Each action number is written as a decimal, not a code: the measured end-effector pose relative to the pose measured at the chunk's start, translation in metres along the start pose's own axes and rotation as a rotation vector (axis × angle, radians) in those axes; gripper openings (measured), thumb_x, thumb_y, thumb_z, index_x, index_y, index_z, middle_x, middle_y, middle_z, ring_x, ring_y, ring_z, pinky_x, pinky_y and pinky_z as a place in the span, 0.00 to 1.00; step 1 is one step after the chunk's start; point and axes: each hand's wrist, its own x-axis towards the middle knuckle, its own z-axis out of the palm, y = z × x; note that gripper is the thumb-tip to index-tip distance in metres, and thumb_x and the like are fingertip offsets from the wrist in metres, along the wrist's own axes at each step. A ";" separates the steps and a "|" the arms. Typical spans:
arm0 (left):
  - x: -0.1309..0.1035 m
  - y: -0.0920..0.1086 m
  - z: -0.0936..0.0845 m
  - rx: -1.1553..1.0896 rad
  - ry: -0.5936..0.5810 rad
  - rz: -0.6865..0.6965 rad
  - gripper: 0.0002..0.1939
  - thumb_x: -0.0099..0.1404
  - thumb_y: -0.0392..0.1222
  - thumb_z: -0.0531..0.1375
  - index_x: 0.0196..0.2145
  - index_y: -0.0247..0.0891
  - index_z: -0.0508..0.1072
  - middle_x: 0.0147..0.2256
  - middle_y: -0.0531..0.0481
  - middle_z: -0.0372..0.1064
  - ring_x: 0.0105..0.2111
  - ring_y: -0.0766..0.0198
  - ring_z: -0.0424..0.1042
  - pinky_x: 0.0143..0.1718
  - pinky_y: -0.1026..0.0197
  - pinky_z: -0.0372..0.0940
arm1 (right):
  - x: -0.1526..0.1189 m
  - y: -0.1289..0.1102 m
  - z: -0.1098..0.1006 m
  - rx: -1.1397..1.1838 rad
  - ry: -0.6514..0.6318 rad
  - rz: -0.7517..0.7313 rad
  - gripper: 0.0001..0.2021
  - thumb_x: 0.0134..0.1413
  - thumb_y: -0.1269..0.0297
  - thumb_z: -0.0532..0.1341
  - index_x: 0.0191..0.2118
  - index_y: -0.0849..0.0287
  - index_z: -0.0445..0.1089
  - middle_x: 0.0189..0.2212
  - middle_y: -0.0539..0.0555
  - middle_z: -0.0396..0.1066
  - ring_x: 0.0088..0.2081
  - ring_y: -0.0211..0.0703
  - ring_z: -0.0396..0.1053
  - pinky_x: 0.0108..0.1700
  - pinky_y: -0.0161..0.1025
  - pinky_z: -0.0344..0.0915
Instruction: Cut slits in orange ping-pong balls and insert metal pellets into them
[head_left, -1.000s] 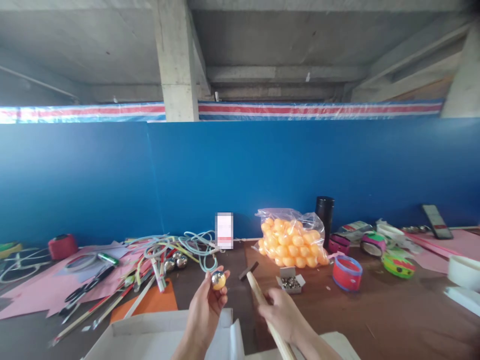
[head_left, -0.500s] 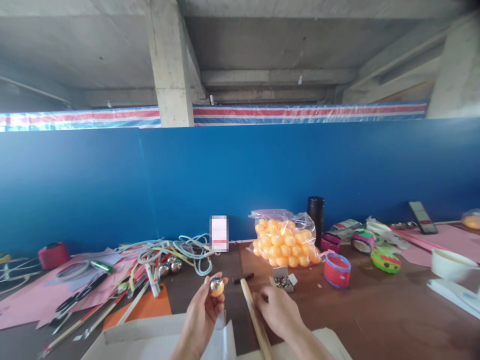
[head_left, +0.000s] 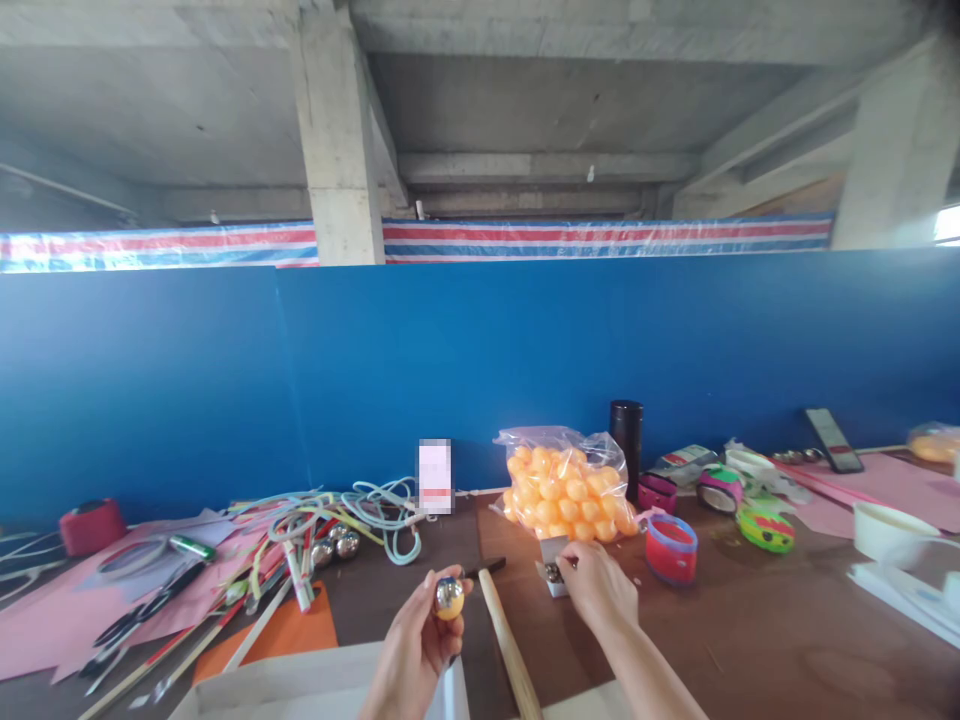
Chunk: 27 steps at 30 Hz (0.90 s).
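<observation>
My left hand [head_left: 415, 648] holds up a small ball [head_left: 449, 597], orange below with a shiny silver cap, pinched between fingertips. My right hand [head_left: 598, 590] reaches forward into a small white box of metal tacks [head_left: 553, 573], fingertips touching its contents. A hammer with a pale wooden handle [head_left: 508, 646] lies on the brown table between my two hands, its dark head pointing away from me. Behind the tack box stands a clear bag of orange balls [head_left: 564, 487].
An open white carton [head_left: 300, 685] sits at the near edge. Cords, scissors [head_left: 142, 610], sticks and pink paper clutter the left. Steel balls [head_left: 335, 547] lie among the cords. Tape rolls [head_left: 670, 548], a black cylinder [head_left: 625, 440], a phone [head_left: 832, 438] and white bowl [head_left: 889, 530] stand right.
My right hand let go of the hammer handle, which now lies on the table, and moved forward to the tack box. The left hand kept holding the ball.
</observation>
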 end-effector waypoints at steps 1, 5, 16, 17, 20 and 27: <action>0.000 0.001 0.000 -0.006 0.005 0.002 0.20 0.56 0.45 0.60 0.45 0.31 0.70 0.39 0.38 0.73 0.21 0.70 0.67 0.19 0.67 0.64 | 0.000 0.000 0.000 -0.007 -0.010 -0.003 0.08 0.50 0.59 0.55 0.28 0.50 0.71 0.34 0.51 0.71 0.37 0.48 0.69 0.32 0.39 0.58; -0.001 0.002 -0.001 -0.023 0.028 -0.003 0.20 0.56 0.45 0.60 0.45 0.31 0.70 0.38 0.38 0.73 0.20 0.70 0.67 0.19 0.67 0.64 | -0.001 0.002 0.001 -0.029 -0.041 -0.019 0.08 0.49 0.58 0.56 0.27 0.50 0.71 0.33 0.51 0.71 0.36 0.48 0.70 0.31 0.39 0.58; 0.003 0.001 0.000 -0.068 0.011 -0.040 0.20 0.56 0.44 0.60 0.44 0.31 0.69 0.37 0.39 0.73 0.19 0.71 0.66 0.17 0.67 0.62 | -0.003 0.003 0.003 0.057 0.015 -0.046 0.09 0.50 0.64 0.54 0.25 0.53 0.69 0.31 0.52 0.69 0.33 0.46 0.69 0.29 0.37 0.55; 0.002 0.001 0.001 -0.072 0.011 -0.041 0.19 0.56 0.43 0.60 0.44 0.31 0.69 0.37 0.40 0.73 0.19 0.71 0.66 0.18 0.67 0.62 | -0.003 0.003 0.002 0.085 0.028 -0.046 0.08 0.51 0.63 0.54 0.26 0.53 0.69 0.31 0.52 0.69 0.33 0.46 0.69 0.28 0.37 0.55; 0.000 0.002 0.001 -0.088 0.014 -0.052 0.19 0.56 0.42 0.60 0.44 0.31 0.68 0.36 0.40 0.73 0.20 0.71 0.66 0.18 0.68 0.62 | -0.005 0.000 -0.001 0.203 0.054 -0.041 0.08 0.52 0.61 0.54 0.29 0.52 0.69 0.35 0.52 0.70 0.35 0.48 0.69 0.29 0.37 0.56; -0.001 0.000 0.003 -0.098 -0.016 -0.052 0.20 0.58 0.44 0.58 0.45 0.30 0.67 0.37 0.41 0.72 0.21 0.71 0.66 0.20 0.67 0.62 | -0.014 -0.018 -0.002 0.693 -0.068 -0.094 0.11 0.54 0.55 0.53 0.32 0.56 0.66 0.25 0.52 0.71 0.26 0.43 0.70 0.25 0.34 0.65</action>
